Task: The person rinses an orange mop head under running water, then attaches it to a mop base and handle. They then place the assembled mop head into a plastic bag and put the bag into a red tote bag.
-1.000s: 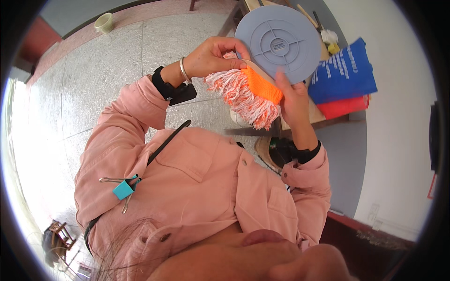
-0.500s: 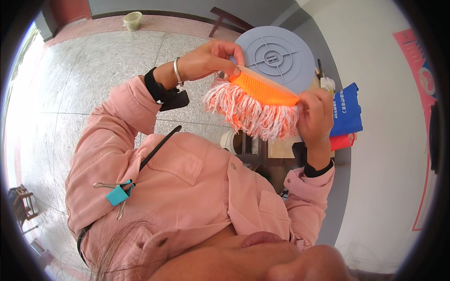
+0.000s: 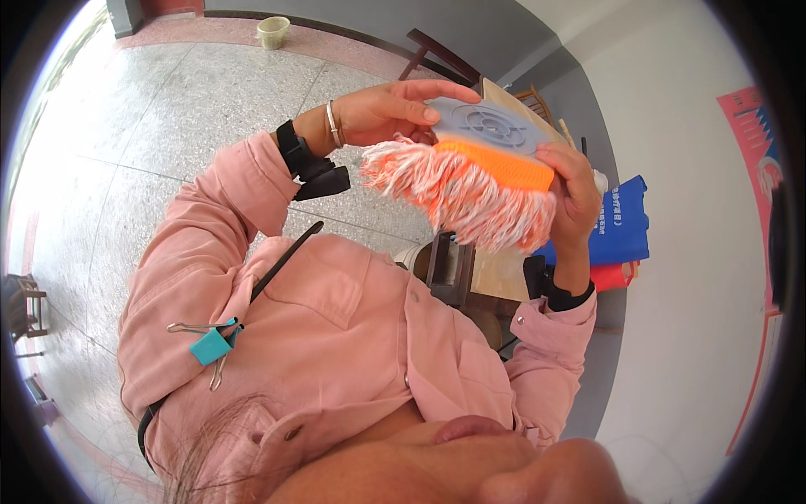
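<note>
Up in front of me is a mop head (image 3: 470, 197) with an orange mesh band and shaggy white and orange strands hanging down. Along the band's far side lies a round grey plastic disc (image 3: 491, 124) with raised rings, seen tilted. My left hand (image 3: 386, 111) pinches the disc's left edge, thumb on its face and index finger stretched along the far rim. At the other end my right hand (image 3: 575, 189) is closed around the end of the mop head, its thumb by the disc. Whether disc and band are fastened together is hidden.
A blue bag (image 3: 623, 220) and a red item (image 3: 614, 275) sit beyond my right hand near the wall. Under my hands is a dark wooden frame with a pale board (image 3: 497, 273). A pale bucket (image 3: 273, 34) stands far off on the floor.
The grey disc has tipped from a full circle to a narrow, slanted one. My left hand has shifted from the orange band's end to the disc's edge. The mop head sits slightly further right.
</note>
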Motion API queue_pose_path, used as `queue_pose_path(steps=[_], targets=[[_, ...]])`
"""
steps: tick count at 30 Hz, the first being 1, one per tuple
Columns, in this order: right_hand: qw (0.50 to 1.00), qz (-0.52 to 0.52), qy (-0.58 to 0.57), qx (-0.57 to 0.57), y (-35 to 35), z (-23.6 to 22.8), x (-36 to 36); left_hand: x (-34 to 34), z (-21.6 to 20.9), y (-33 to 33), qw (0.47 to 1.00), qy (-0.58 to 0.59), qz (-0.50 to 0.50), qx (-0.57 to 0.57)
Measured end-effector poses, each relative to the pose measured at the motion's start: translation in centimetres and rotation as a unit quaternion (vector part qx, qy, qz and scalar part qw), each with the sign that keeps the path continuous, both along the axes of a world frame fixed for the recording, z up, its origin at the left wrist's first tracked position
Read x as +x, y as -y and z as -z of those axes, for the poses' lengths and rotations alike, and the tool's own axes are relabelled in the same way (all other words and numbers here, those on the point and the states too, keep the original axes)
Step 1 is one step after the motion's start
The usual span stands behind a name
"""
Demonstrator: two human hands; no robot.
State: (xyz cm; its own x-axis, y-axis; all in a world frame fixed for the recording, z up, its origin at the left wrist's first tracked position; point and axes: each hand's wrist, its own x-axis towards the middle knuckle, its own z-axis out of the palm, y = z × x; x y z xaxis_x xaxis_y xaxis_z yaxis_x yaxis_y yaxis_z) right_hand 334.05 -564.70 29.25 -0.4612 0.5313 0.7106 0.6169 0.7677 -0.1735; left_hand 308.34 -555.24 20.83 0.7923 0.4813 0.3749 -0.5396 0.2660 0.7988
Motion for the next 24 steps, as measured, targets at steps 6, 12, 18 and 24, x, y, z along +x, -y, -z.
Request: queue_pose_path(steps=[6, 12, 18, 24], targets=[[0.998, -0.032, -0.017, -0.055, 0.0, 0.4, 1.2, 0.3, 0.9, -1.4, 0.975, -0.171, -0.142, -0.002], [0.988, -0.036, 0.031, -0.147, 0.4, -0.2, 0.9, 5.5, 2.7, -2.4, 0.991, -0.068, -0.007, -0.116], [0.977, 0.157, 0.09, -0.112, 1.9, -2.1, 3.0, 4.6, 1.5, -5.2, 0.996, -0.003, -0.025, -0.089], [0.96, 0.158, 0.229, -0.041, 1.5, -2.7, 3.7, 4.4, 0.0, -5.7, 0.994, -0.107, 0.036, 0.01]])
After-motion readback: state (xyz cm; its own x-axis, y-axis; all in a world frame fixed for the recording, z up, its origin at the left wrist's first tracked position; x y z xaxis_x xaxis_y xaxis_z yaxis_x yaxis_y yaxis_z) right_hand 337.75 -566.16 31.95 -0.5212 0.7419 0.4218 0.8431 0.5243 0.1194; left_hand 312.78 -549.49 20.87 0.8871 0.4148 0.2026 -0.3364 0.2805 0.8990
